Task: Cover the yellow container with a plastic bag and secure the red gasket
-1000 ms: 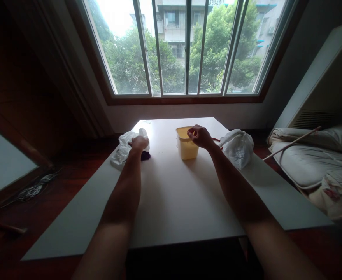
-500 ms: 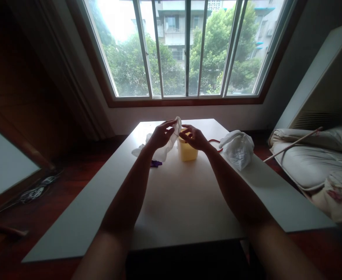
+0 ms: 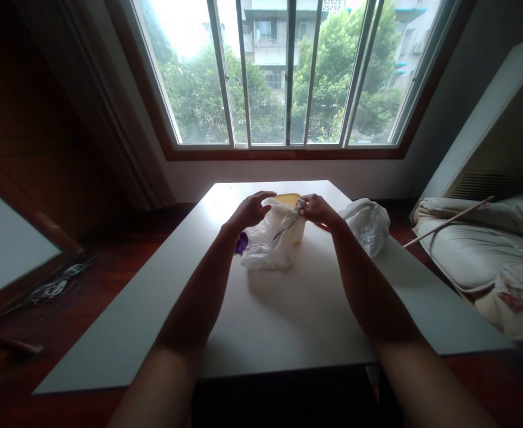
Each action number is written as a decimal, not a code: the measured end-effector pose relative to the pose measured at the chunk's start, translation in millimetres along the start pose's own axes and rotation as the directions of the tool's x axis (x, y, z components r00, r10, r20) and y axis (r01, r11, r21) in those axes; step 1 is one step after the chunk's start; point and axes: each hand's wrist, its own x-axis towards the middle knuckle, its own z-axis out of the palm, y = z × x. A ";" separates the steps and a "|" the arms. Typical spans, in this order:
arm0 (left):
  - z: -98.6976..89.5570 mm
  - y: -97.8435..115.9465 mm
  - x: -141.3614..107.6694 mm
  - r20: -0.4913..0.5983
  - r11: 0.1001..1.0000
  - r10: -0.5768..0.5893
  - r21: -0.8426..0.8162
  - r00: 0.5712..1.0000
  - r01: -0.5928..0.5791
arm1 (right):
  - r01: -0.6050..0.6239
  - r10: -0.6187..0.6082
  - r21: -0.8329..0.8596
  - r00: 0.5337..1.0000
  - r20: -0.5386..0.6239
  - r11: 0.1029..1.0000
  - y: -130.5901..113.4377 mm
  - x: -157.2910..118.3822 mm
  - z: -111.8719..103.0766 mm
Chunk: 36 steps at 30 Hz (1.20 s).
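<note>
A thin white plastic bag hangs in front of a yellow container and hides most of it. The bag's bunched upper right end is pinched in my right hand. My left hand is at the bag's upper left, thumb and fingers apart. Just below that hand a purple item lies on the white table, partly behind the bag.
Another white plastic bag, looking full, sits on the table's right side. Part of a red item shows beside my right wrist. A thin stick leans over pale cushions at the right.
The thin white bag has moved right and toward me, now in front of the yellow container. My right hand has shifted right and closed on it; my left hand has opened wider.
</note>
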 end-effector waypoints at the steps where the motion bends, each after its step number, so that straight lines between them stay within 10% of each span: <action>1: 3.4 -2.4 -0.5 0.026 1.000 -0.016 0.022 1.000 0.015 | -0.017 0.017 -0.011 1.000 -0.001 1.000 1.5 0.1 0.2; 11: 18.8 -22.9 -3.5 0.211 0.994 -0.105 0.061 0.972 0.094 | -0.025 0.012 -0.079 0.988 -0.156 0.997 12.1 5.0 15.5; 27: 28.2 -60.6 -7.6 0.049 0.915 -0.392 0.118 0.918 0.385 | 0.025 -0.044 -0.059 0.938 -0.344 0.998 41.0 14.6 36.6; 31: 22.3 -82.3 -11.5 -0.017 0.874 -0.463 0.157 0.886 0.460 | 0.090 -0.048 0.118 0.945 -0.323 0.989 30.0 11.2 16.9; 36: 1.9 -71.1 -7.2 -0.012 0.947 -0.264 0.187 0.964 0.262 | 0.241 -0.147 0.469 0.962 -0.228 0.850 0.8 1.9 -0.6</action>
